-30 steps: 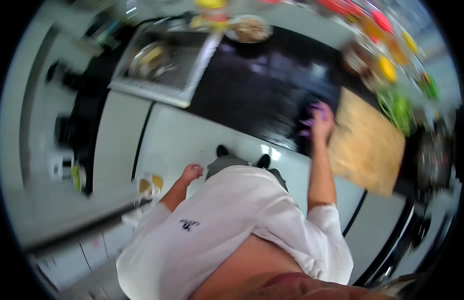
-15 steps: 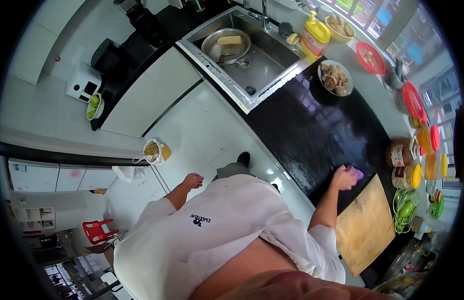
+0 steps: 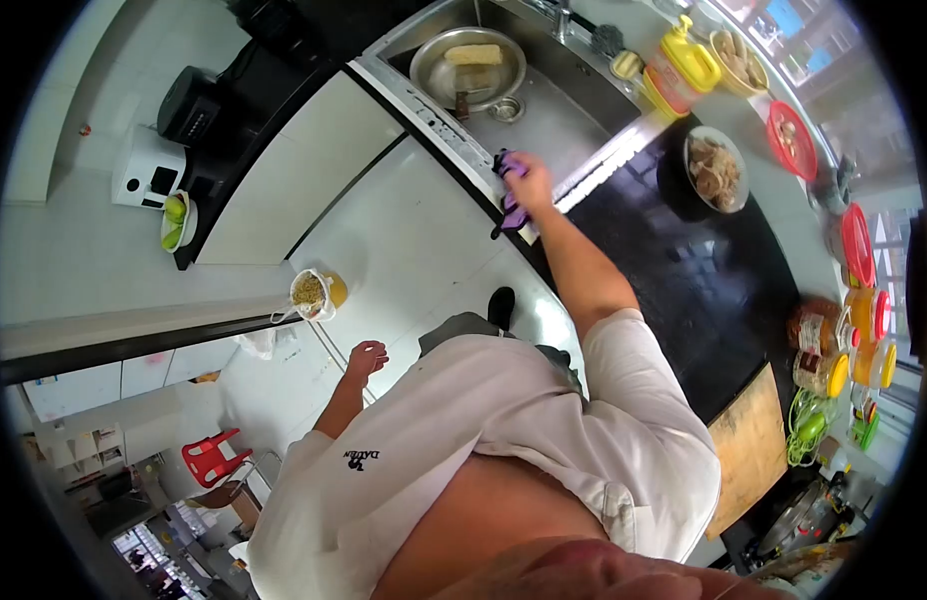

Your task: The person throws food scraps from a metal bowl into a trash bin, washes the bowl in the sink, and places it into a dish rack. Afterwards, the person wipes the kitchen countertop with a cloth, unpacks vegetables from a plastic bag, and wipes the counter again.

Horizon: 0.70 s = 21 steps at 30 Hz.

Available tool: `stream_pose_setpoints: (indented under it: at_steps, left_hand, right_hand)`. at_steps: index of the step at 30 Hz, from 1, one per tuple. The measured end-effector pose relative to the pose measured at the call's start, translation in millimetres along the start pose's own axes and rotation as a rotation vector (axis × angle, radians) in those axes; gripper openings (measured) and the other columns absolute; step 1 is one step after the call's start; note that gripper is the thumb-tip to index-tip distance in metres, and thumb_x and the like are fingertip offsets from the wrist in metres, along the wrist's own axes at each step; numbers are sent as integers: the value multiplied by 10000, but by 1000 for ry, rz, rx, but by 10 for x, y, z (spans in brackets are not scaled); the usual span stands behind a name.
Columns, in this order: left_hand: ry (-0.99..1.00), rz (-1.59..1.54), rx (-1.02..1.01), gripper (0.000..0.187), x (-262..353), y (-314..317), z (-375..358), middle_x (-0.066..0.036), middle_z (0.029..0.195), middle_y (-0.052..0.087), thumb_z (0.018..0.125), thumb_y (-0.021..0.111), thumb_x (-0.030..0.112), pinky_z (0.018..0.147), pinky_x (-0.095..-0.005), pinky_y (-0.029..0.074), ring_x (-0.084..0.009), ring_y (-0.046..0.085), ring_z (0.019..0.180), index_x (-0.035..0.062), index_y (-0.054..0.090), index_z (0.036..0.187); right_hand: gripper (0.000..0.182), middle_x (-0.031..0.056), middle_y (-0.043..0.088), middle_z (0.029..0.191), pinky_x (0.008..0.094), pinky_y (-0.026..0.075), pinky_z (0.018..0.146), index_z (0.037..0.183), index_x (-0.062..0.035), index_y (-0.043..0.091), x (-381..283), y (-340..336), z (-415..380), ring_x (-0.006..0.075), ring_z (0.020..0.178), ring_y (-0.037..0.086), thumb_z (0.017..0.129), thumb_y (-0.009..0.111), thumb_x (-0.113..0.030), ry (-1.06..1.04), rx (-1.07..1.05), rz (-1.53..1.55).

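My right hand (image 3: 531, 180) grips a purple cloth (image 3: 508, 192) and presses it on the front edge of the black countertop (image 3: 684, 270), right by the corner of the steel sink (image 3: 574, 120). My arm stretches far to the left across my white shirt. My left hand (image 3: 366, 357) hangs loose at my side over the white floor, fingers curled a little, holding nothing.
In the sink lies a metal pan (image 3: 468, 66) with a yellow sponge. A yellow bottle (image 3: 684, 68), a plate of food (image 3: 716, 168), red lids and jars (image 3: 852, 340) line the counter's back. A wooden board (image 3: 752, 450) lies right. A small bucket (image 3: 311, 291) stands on the floor.
My right hand has slid the purple cloth from beside the wooden board leftward along the counter to the sink's corner. My left hand has stayed at my side.
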<state>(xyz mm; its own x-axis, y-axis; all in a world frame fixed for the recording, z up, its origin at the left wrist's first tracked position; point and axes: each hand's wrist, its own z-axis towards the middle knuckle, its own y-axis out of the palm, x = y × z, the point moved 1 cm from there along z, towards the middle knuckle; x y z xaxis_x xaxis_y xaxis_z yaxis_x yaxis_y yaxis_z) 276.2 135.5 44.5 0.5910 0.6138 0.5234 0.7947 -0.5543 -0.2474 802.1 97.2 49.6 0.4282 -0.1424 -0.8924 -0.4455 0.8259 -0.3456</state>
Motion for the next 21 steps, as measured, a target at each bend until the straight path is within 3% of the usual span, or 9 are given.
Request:
stream_pose_setpoints:
  at_steps: [2,3,6,7,9,10,11,13,21]
  left_hand:
    - [-5,-53,-55,265,-11,-37,166,-79,868,642,846,656,194,620,-286,512,-184,652,753,53,562,1049]
    - [-24,-70,-79,264,-95,-122,186,-80,866,642,847,655,193,618,-286,511,-183,651,751,51,562,1049]
    - [-90,-33,-93,252,-130,-1,268,-77,853,641,848,645,199,623,-292,519,-180,653,735,53,575,1041]
    - [-140,5,-78,247,-160,16,276,-75,851,641,848,643,201,625,-293,521,-180,653,735,54,581,1037]
    - [-65,-13,-239,239,-390,-58,502,-64,841,638,841,645,215,646,-301,527,-179,651,743,56,599,1013]
    - [-98,5,-191,241,-326,0,411,-63,844,636,839,648,220,650,-302,523,-179,649,746,57,601,1010]
    - [-108,21,-147,243,-156,113,386,-63,846,635,838,651,225,655,-303,520,-179,647,749,57,604,1008]
    - [-48,38,-185,264,-88,145,485,-71,870,632,839,653,224,659,-303,513,-183,646,753,52,591,1030]
    - [-71,31,-149,304,218,227,496,-74,910,632,850,644,194,696,-288,503,-182,642,800,39,548,1093]
  right_hand:
    - [328,70,655,904,250,474,655,1048,-29,669,-199,-151,336,125,722,586,727,608,-46,491,1,451]
    - [331,36,635,876,216,457,639,1056,-8,658,-330,-261,403,84,706,561,732,591,-10,449,75,531]
    - [352,95,628,1007,271,470,798,1092,6,624,-327,-474,361,169,889,600,744,578,-8,253,133,637]
    - [349,115,630,1021,296,467,822,1086,-1,622,-305,-551,254,205,927,607,740,584,-23,167,117,570]
    - [354,172,607,1094,349,452,878,1055,-24,628,-342,-761,-63,305,983,595,702,597,-40,-157,65,8]
    - [359,201,584,1112,386,432,922,1008,-50,644,-370,-871,-274,375,1023,561,652,608,-48,-120,-105,-58]
    - [328,169,581,1129,402,429,939,955,-55,656,-352,-966,-435,362,1061,542,631,613,-44,-136,-378,-210]
    - [329,155,584,1135,418,431,943,947,-73,669,-407,-983,-806,350,1086,530,624,615,-49,-348,-323,-325]
    - [298,113,607,1135,399,440,902,962,-88,682,-228,-146,-172,318,1053,539,664,674,-88,-450,-574,-130]
